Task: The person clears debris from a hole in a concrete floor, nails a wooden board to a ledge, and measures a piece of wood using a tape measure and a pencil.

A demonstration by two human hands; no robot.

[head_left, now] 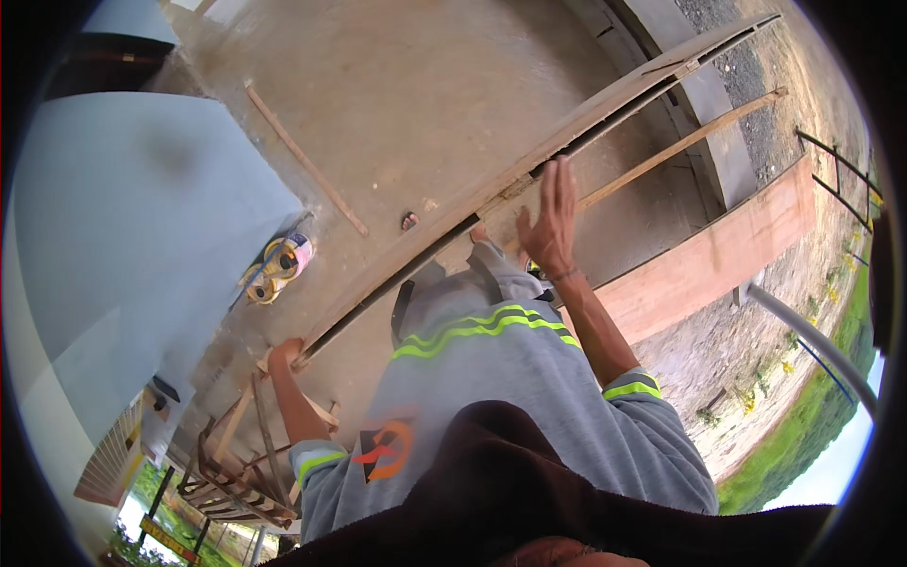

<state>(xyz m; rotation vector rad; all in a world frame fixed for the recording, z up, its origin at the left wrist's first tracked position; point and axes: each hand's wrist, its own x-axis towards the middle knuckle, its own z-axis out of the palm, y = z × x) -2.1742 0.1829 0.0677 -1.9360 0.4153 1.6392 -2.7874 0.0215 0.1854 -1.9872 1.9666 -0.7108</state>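
Note:
A long wooden panel (425,231), like a hollow door seen edge-on with dark gaps along its edge, runs slantwise in front of my body from the lower left to the far right. My left hand (285,355) is closed round its near-left end; some of the fingers are hidden. Held against or just beside the panel's edge near its middle, my right hand (551,222) is open, with fingers stretched out and thumb apart. Whether the right palm touches the wood I cannot tell.
On the right, a reddish board (709,250) and a wooden strip (685,146) extend outward. Another stick (307,161) lies on the concrete floor (406,85). A yellow-white bundle (279,269) rests by the blue wall (151,208). Behind my left hand stands a wooden frame (231,468).

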